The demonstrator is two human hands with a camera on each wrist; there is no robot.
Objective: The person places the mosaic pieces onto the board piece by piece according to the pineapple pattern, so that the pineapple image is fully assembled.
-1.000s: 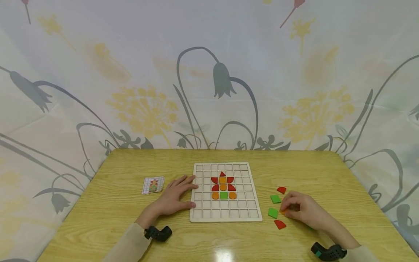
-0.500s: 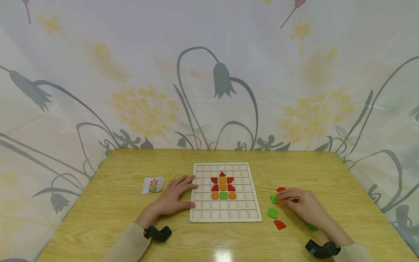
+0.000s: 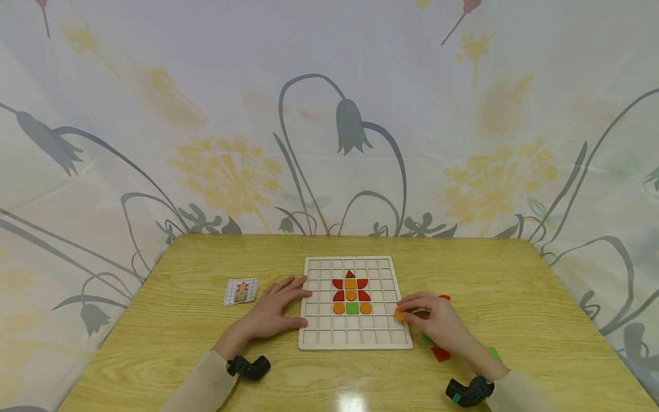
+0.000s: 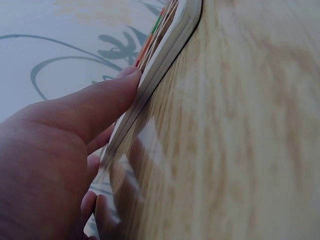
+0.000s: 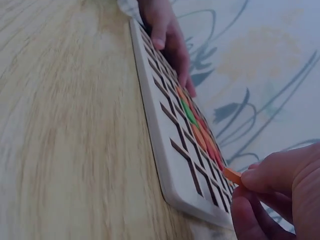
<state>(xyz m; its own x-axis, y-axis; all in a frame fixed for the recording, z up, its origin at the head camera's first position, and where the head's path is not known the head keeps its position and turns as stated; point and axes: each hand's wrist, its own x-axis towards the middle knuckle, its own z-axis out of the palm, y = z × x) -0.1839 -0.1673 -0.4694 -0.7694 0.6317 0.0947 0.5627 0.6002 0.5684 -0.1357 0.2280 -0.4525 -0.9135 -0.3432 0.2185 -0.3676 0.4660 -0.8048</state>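
Note:
My left hand point(image 3: 270, 309) rests with spread, fairly straight fingers on the left edge of a white grid board point(image 3: 321, 337); its thumb point(image 4: 112, 95) touches the rim in the left wrist view. My right hand point(image 3: 440, 323) pinches an orange round tile point(image 3: 399, 314) between thumb and fingers, just over the board's right edge. Seen from the right wrist, the orange tile point(image 5: 232, 176) is edge-on, above the grid. On the board sit a red triangle point(image 3: 350, 274), an orange square point(image 3: 350, 284), a green square point(image 3: 352, 308), several red quarter-round tiles point(image 3: 337, 296) and several orange discs point(image 3: 338, 308).
A small pattern card point(image 3: 241, 290) lies left of the board. Right of it, partly hidden under my right hand and forearm, are a red quarter-round tile point(image 3: 440, 354), another red tile point(image 3: 445, 297) and green tiles point(image 3: 495, 353). A printed cloth point(image 3: 329, 114) hangs behind the table.
My right hand has picked up the orange disc from among the loose tiles and carried it left to the board's right edge. The left hand has stayed in place.

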